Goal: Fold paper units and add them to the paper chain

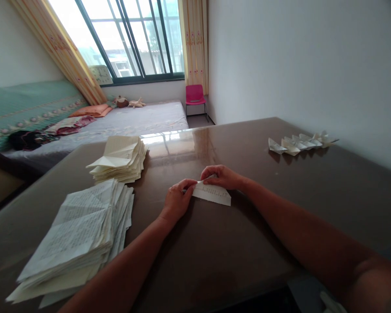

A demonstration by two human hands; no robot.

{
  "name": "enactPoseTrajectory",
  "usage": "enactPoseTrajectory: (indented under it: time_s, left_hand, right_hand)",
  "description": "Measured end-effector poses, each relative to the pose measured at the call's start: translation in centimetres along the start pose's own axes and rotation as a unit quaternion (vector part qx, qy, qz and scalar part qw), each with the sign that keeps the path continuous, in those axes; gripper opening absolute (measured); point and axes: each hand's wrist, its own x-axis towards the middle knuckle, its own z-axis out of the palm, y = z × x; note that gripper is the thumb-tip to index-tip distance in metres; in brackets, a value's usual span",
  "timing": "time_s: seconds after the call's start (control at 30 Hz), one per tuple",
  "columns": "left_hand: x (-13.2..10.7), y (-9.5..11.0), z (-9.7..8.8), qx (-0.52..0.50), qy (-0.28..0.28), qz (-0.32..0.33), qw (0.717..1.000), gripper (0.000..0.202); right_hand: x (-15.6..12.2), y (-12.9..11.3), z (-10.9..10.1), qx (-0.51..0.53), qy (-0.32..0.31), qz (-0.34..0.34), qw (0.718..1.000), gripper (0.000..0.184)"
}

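Observation:
A small folded piece of printed paper (212,193) lies on the brown table (247,243) in front of me. My left hand (177,200) pinches its left end, fingers curled together. My right hand (222,176) presses on its upper edge with bent fingers. Both hands rest on the tabletop, close together.
A stack of printed sheets (78,234) lies at the near left, a pile of folded sheets (120,158) behind it. Several finished folded paper shapes (299,143) line up at the far right by the wall. A bed (124,121) and a pink chair (195,98) stand beyond the table.

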Motion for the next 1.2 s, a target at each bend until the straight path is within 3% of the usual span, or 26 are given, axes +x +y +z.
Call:
enactPoseTrajectory:
  time_s: [0.27, 0.47, 0.63, 0.8, 0.97, 1.1, 1.2]
  left_hand:
    - [0.4, -0.2, 0.0, -0.110, 0.011, -0.027, 0.993, 0.025]
    - [0.2, 0.6, 0.0, -0.058, -0.009, -0.038, 0.998, 0.026]
    - [0.3, 0.2, 0.1, 0.037, 0.022, 0.009, 0.999, 0.017]
    - [0.3, -0.2, 0.3, 0.093, 0.017, 0.019, 0.995, 0.011]
    - [0.2, 0.0, 0.7, 0.146, 0.007, 0.008, 0.989, 0.011]
    - [-0.1, 0.2, 1.0, 0.223, 0.002, 0.009, 0.975, 0.011]
    - [-0.5, 0.5, 0.6, 0.267, 0.003, 0.051, 0.962, 0.017]
  right_hand:
    - [0.0, 0.3, 0.0, 0.015, 0.012, -0.009, 1.000, 0.023]
    - [0.1, 0.3, 0.1, 0.027, 0.022, -0.020, 0.999, 0.022]
    - [0.1, 0.5, 0.3, 0.010, 0.023, -0.035, 0.999, 0.021]
    - [0.2, 0.2, 1.0, -0.124, 0.032, -0.067, 0.990, 0.015]
    - [0.1, -0.6, 2.6, -0.312, 0.075, -0.094, 0.942, 0.009]
    - [0.3, -0.4, 3.6, -0.328, 0.071, -0.059, 0.940, 0.006]
    - [0.4, 0.3, 3.8, -0.311, 0.082, -0.037, 0.946, 0.008]
